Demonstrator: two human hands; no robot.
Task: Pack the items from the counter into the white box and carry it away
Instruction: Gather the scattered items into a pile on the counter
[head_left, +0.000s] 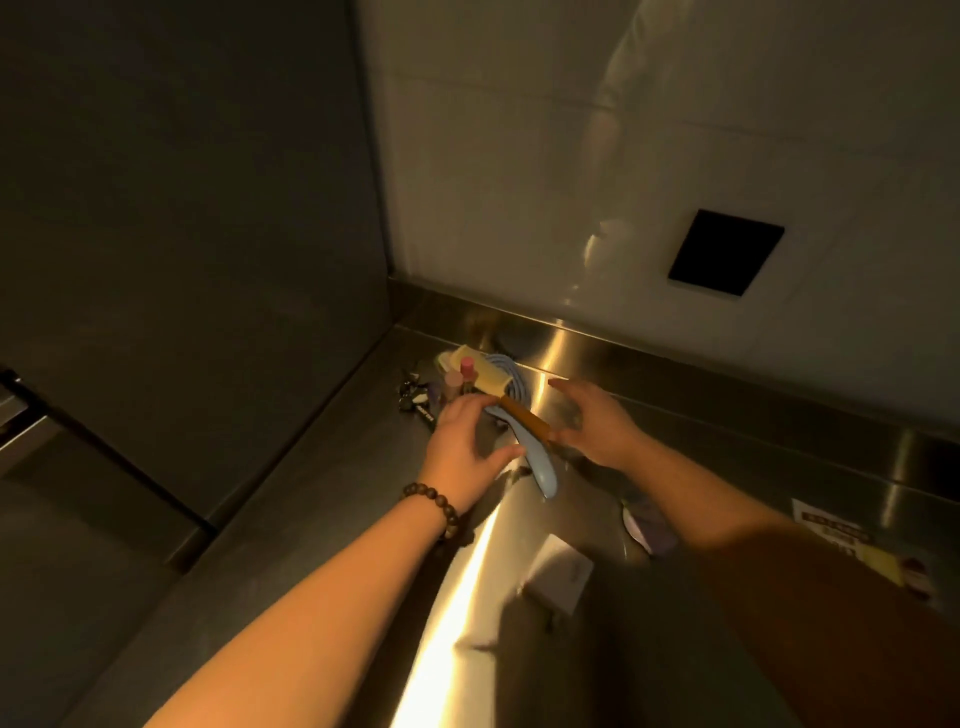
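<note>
2 hands (465, 434) (597, 423) (open) over clutter (467, 376).

Black square plate (725, 253) on wall (571, 156)

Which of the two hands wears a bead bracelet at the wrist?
The left hand: dark beads circle its wrist, while the right hand has a bare wrist.

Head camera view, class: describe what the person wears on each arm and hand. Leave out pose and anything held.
Both forearms are bare, with no sleeves in view. The left hand has a bracelet of dark brown round wooden beads around its wrist. The right hand shows no bracelet or watch. No gloves on either hand; the picture is too blurred to tell whether there are rings.
</note>
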